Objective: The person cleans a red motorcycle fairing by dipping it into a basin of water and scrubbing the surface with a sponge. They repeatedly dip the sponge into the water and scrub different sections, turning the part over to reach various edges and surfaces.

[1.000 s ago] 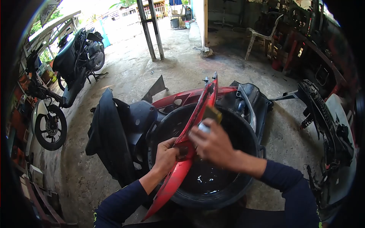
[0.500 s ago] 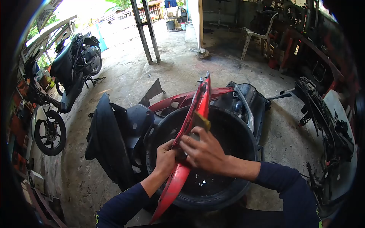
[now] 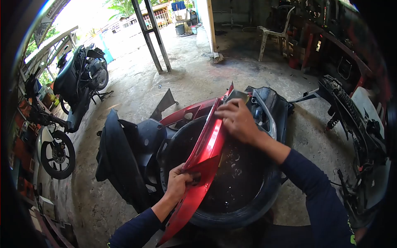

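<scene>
long glossy red fairing panel [image 3: 206, 153], tilted over black tub [image 3: 264, 194]

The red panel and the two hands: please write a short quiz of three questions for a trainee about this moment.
1. True or false: the left hand grips the red panel at its lower part.
2. Where is the right hand? A. near the panel's far, upper end; B. on the white chair; C. on the motorcycle wheel.
3. Fill in: the panel is held over a black ____ with water in it.

Key: 1 true; 2 A; 3 tub.
</scene>
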The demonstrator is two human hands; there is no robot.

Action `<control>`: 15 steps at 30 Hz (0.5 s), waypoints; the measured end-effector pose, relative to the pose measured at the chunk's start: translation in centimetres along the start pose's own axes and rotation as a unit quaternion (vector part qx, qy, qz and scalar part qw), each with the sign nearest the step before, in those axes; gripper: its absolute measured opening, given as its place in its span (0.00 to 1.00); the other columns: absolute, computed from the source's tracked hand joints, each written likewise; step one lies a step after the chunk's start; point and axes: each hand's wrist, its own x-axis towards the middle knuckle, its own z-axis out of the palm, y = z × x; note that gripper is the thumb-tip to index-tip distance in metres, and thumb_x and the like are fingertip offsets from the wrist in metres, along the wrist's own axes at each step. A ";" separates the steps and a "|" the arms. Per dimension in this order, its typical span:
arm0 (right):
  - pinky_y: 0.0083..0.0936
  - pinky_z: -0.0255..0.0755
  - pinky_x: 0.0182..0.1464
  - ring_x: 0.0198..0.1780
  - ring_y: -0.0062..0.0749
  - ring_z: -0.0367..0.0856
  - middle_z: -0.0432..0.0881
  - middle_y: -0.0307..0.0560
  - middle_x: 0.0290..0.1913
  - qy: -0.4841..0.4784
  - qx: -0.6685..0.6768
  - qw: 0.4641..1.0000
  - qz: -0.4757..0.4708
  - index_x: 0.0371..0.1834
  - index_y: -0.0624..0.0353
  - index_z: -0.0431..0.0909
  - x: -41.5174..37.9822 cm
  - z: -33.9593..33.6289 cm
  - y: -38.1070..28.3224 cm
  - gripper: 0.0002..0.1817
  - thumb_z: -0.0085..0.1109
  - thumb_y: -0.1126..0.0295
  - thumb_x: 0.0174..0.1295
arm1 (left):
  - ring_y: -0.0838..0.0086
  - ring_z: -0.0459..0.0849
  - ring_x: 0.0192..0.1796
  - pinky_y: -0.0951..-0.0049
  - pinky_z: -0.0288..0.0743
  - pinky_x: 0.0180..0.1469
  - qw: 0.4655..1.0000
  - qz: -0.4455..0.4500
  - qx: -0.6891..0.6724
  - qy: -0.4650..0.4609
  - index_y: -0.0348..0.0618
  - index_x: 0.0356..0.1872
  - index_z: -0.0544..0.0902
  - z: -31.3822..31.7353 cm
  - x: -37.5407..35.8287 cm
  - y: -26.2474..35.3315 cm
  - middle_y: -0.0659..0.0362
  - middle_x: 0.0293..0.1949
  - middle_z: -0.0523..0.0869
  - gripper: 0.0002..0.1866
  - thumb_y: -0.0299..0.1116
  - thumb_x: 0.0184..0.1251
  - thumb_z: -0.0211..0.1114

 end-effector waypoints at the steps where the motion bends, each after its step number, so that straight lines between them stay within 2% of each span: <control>1: 0.42 0.67 0.73 0.68 0.48 0.72 0.87 0.45 0.61 0.002 -0.001 1.000 0.002 0.59 0.55 0.88 0.2 0.4 0.8 0.21 0.55 0.71 0.64 | 0.67 0.92 0.49 0.64 0.89 0.52 1.000 -0.005 -0.025 -0.010 0.35 0.63 0.83 -0.2 0.1 -0.2 0.51 0.51 0.91 0.31 0.15 0.55 0.51; 2: 0.41 0.67 0.73 0.66 0.47 0.73 0.87 0.47 0.61 0.043 0.034 0.998 0.026 0.59 0.56 0.88 0.4 0.6 1.4 0.21 0.53 0.71 0.66 | 0.66 0.93 0.49 0.67 0.87 0.55 0.998 -0.009 -0.052 -0.019 0.34 0.61 0.84 -0.6 0.3 -0.6 0.49 0.50 0.91 0.28 0.16 0.57 0.52; 3: 0.39 0.67 0.72 0.65 0.46 0.75 0.87 0.49 0.60 0.082 0.070 0.993 0.048 0.59 0.57 0.88 0.5 0.9 1.9 0.21 0.51 0.71 0.68 | 0.67 0.92 0.51 0.69 0.83 0.57 0.998 -0.032 -0.020 -0.055 0.32 0.64 0.82 -2.1 1.0 -1.2 0.50 0.51 0.91 0.30 0.16 0.57 0.53; 4: 0.39 0.67 0.72 0.65 0.46 0.75 0.87 0.49 0.60 0.080 0.069 0.993 0.047 0.59 0.57 0.88 0.1 1.3 2.3 0.21 0.51 0.71 0.68 | 0.67 0.92 0.51 0.69 0.83 0.57 0.998 -0.032 -0.022 -0.055 0.32 0.64 0.82 -3.3 1.4 -2.2 0.50 0.51 0.91 0.30 0.16 0.57 0.53; 6: 0.36 0.67 0.71 0.63 0.47 0.79 0.87 0.52 0.59 0.152 0.144 0.956 0.204 0.60 0.59 0.87 -1.3 2.2 3.0 0.20 0.50 0.72 0.71 | 0.67 0.92 0.47 0.71 0.84 0.55 0.996 -0.042 -0.035 -0.072 0.31 0.64 0.81 -4.0 1.3 -2.1 0.50 0.50 0.91 0.30 0.16 0.57 0.52; 7: 0.36 0.70 0.68 0.60 0.49 0.82 0.87 0.56 0.57 0.146 0.148 0.953 0.222 0.60 0.61 0.86 -2.6 2.8 3.4 0.20 0.50 0.70 0.72 | 0.71 0.92 0.44 0.74 0.83 0.53 0.996 -0.045 -0.058 -0.056 0.31 0.64 0.81 -3.8 0.8 -1.9 0.52 0.48 0.91 0.29 0.16 0.57 0.54; 9: 0.38 0.73 0.64 0.60 0.51 0.83 0.87 0.58 0.54 0.048 0.132 0.949 0.281 0.59 0.62 0.86 -6.2 4.6 3.9 0.19 0.51 0.70 0.72 | 0.72 0.91 0.43 0.74 0.83 0.52 0.998 -0.015 -0.019 -0.064 0.32 0.64 0.81 -5.4 1.5 -2.7 0.54 0.47 0.91 0.29 0.16 0.58 0.54; 10: 0.40 0.74 0.63 0.58 0.53 0.83 0.87 0.58 0.53 0.049 0.128 0.947 0.291 0.58 0.63 0.86 -7.8 5.4 3.4 0.18 0.51 0.69 0.72 | 0.74 0.91 0.42 0.75 0.83 0.51 0.997 0.017 0.021 -0.073 0.32 0.65 0.81 -6.2 1.7 -3.0 0.55 0.46 0.91 0.29 0.17 0.59 0.55; 12: 0.45 0.73 0.61 0.57 0.57 0.82 0.86 0.58 0.53 0.042 0.106 0.945 0.305 0.55 0.60 0.87 -10.7 6.5 2.4 0.18 0.48 0.69 0.72 | 0.77 0.90 0.40 0.77 0.82 0.50 0.997 0.017 0.052 -0.052 0.33 0.64 0.81 -6.5 1.8 -2.9 0.58 0.44 0.90 0.28 0.17 0.60 0.56; 14: 0.47 0.76 0.61 0.57 0.60 0.83 0.87 0.58 0.53 -0.040 0.073 0.949 0.304 0.55 0.60 0.87 -12.8 6.7 2.2 0.18 0.50 0.68 0.71 | 0.78 0.89 0.44 0.78 0.81 0.50 0.997 0.012 0.055 -0.056 0.34 0.67 0.79 -6.8 1.6 -2.4 0.58 0.48 0.90 0.30 0.17 0.59 0.57; 15: 0.49 0.77 0.61 0.56 0.61 0.84 0.87 0.59 0.52 -0.122 0.095 0.931 0.332 0.54 0.59 0.88 -14.5 7.6 2.3 0.18 0.51 0.67 0.70 | 0.78 0.89 0.44 0.78 0.81 0.50 0.997 0.011 0.054 -0.055 0.34 0.67 0.79 -6.4 1.3 -1.6 0.58 0.48 0.90 0.30 0.17 0.59 0.57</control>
